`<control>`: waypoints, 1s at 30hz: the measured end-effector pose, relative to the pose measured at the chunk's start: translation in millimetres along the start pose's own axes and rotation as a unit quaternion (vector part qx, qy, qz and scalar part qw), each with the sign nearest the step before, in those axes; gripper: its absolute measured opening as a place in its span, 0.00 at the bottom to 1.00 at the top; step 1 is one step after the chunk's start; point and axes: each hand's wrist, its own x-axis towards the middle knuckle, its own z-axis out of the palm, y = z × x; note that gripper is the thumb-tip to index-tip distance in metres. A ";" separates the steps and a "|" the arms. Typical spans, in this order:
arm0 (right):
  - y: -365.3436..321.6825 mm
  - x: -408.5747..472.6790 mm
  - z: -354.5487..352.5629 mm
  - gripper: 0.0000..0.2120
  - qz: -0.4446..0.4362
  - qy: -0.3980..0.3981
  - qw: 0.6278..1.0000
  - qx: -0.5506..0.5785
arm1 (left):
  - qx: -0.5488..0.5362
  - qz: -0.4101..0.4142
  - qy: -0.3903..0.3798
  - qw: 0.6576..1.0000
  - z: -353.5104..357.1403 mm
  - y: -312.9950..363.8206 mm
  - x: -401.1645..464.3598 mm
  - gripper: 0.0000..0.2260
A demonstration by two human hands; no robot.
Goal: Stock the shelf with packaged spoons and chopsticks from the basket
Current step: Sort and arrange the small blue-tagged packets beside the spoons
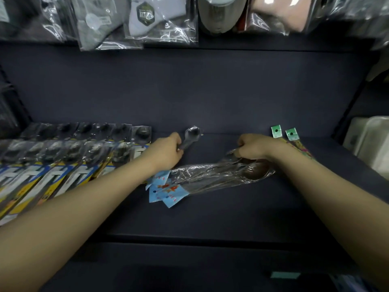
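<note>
On the dark shelf [210,98], my left hand [166,153] grips one packaged spoon [190,137], its bowl pointing toward the back wall. My right hand [252,147] holds a bunch of packaged spoons [221,175] in clear wrap, lying across the shelf with blue card headers [166,191] at their left end. A row of spoon packs with yellow and blue cards [63,161] fills the shelf's left side. Two chopstick packs with green hang tabs [284,132] lie behind my right wrist, mostly hidden. The basket is out of view.
Bagged goods in clear plastic [145,20] hang above the shelf. A pale container [370,142] stands on the neighbouring shelf at right. A lower shelf edge [210,239] runs below my arms, with a teal label [284,275] beneath it.
</note>
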 end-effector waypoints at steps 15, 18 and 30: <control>-26.4 27.1 -4.7 0.10 -0.035 0.031 0.826 0.562 | -0.232 0.002 0.006 0.973 3.5 -13.8 9.1 0.06; -42.8 44.6 3.4 0.10 -0.008 0.042 0.842 0.538 | -0.137 0.006 0.033 0.990 2.0 -16.7 -0.3 0.05; -67.2 83.4 26.2 0.15 0.016 0.094 0.915 0.393 | -0.003 0.101 -0.110 0.989 -11.1 -33.5 -13.9 0.20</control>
